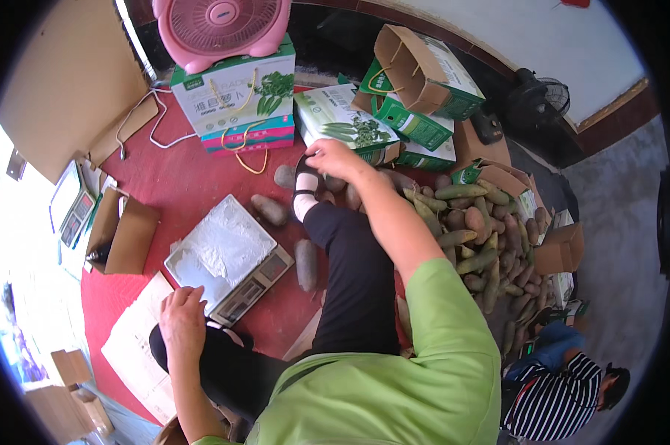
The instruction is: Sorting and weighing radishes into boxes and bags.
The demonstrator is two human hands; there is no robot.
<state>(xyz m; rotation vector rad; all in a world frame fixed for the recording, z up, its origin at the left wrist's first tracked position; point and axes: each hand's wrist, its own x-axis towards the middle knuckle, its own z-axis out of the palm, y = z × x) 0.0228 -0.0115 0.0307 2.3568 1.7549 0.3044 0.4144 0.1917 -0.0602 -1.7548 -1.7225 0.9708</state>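
Note:
My right hand reaches forward over my outstretched foot, its fingers drawn together beside a white and green carton. What they hold, if anything, I cannot make out. Under that hand is a black strapped shoe. My left hand lies by my bent left knee with loosely bent fingers and nothing in it, close to the near corner of a digital scale. The scale has a pale, scuffed platform. Between scale and leg, a grey-brown, sweet-potato-like root and another root lie on the red floor covering.
A heap of green and brown long roots spreads to the right. A pink fan stands on stacked cartons. An open carton and a black fan are at the back. A person in stripes is at lower right.

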